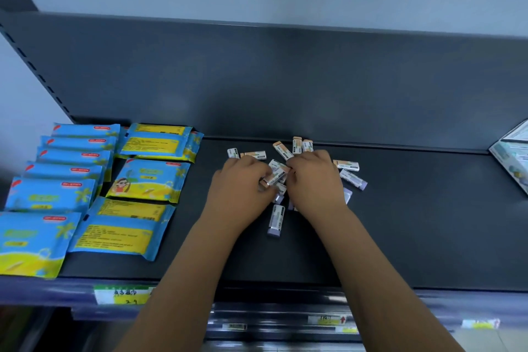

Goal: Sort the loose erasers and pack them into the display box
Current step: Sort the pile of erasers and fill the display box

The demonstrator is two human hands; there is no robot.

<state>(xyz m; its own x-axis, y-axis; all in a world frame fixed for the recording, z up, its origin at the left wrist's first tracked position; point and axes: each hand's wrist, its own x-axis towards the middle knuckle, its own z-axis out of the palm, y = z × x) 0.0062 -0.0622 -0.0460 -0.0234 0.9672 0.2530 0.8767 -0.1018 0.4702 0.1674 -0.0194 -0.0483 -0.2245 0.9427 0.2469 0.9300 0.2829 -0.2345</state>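
Several loose erasers in white paper sleeves lie scattered on the dark shelf (414, 223). Some have orange ends, like the orange eraser (283, 150) at the back. Others are purple, like the purple eraser (276, 220) near my wrists and another purple eraser (353, 179) to the right. My left hand (243, 183) and my right hand (317, 177) meet over the middle of the pile, both pinching an orange-ended eraser (275, 176) between them. More erasers are partly hidden under my hands. The display box (511, 157) lies at the far right edge, cut off by the frame.
Blue and yellow wipe packets (85, 188) cover the left part of the shelf in rows. The shelf's dark back panel (285, 80) rises behind the erasers. Price labels (123, 294) run along the front edge, with a lower shelf beneath.
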